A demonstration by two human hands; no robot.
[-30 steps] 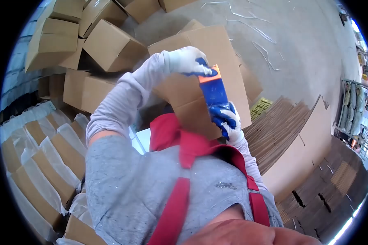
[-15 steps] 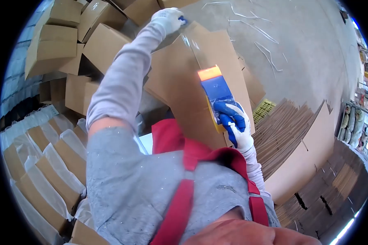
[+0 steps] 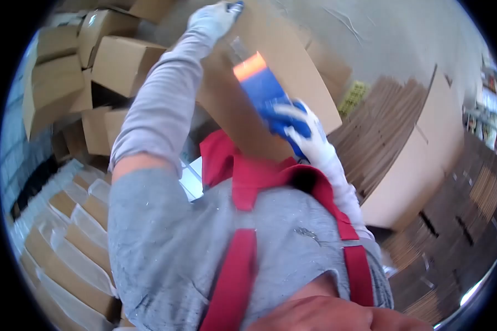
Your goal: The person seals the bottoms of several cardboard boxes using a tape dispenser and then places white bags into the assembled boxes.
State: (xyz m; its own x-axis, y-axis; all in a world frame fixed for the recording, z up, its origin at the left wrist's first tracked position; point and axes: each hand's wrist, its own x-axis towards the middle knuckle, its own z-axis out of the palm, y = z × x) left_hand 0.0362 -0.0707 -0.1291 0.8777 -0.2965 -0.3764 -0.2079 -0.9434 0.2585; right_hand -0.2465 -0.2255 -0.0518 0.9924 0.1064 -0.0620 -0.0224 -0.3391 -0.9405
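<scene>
A large brown cardboard box (image 3: 281,49) stands tilted in front of my body. My left hand (image 3: 212,21), in a white glove with blue fingertips, is closed at its far left edge. Gripped in my right hand (image 3: 306,132), also gloved, is a blue tape dispenser (image 3: 262,91) with a bright orange front end. The dispenser is over the near part of the box, and its underside is hidden. A short shiny strip of tape (image 3: 239,48) shows just beyond the orange end.
Brown boxes (image 3: 124,66) are piled at the left. Lined cartons (image 3: 66,259) stand at the lower left. Flat cardboard (image 3: 378,127) is stacked at the right, beside a yellow-green crate (image 3: 353,96). Loose straps (image 3: 345,22) lie on the grey floor.
Both hands and the dispenser have moved up and left in the view. The box has shifted up too, and the surroundings have swung with the camera.
</scene>
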